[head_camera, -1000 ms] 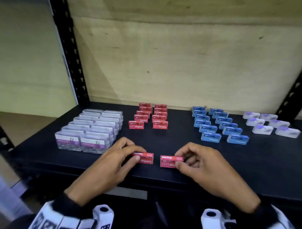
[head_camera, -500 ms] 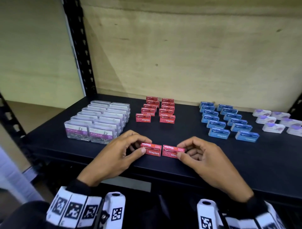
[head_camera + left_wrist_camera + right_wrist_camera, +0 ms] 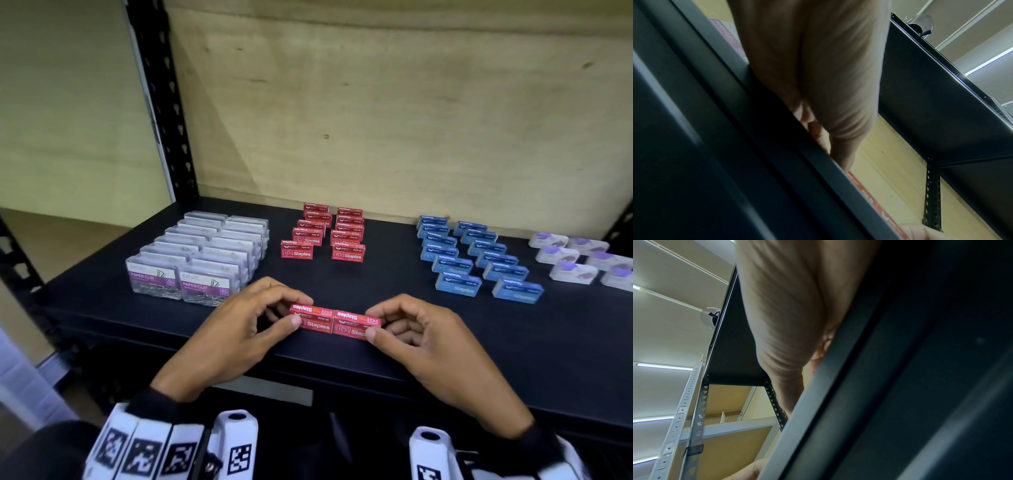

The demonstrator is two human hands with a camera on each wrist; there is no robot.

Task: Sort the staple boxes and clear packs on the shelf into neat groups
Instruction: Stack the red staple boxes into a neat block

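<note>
Two red staple boxes sit side by side and touching near the front edge of the black shelf [image 3: 513, 342]. My left hand [image 3: 239, 329] pinches the left red box [image 3: 313, 318] between thumb and fingers. My right hand [image 3: 421, 339] pinches the right red box [image 3: 354, 325] the same way. Behind them stand two rows of red staple boxes [image 3: 323, 234]. Clear paper clip packs [image 3: 202, 260] are grouped at the left. Both wrist views look up from below the shelf lip [image 3: 818, 162], where the boxes are mostly hidden.
Two rows of blue staple boxes [image 3: 479, 260] stand right of centre. White and purple packs [image 3: 582, 260] lie at the far right. A black slotted upright [image 3: 161, 102] rises at the back left, and a wooden back panel [image 3: 376, 120] closes off the shelf.
Both hands have slid their red boxes toward each other until the boxes meet. The head view has shifted, so the shelf items appear further right.
</note>
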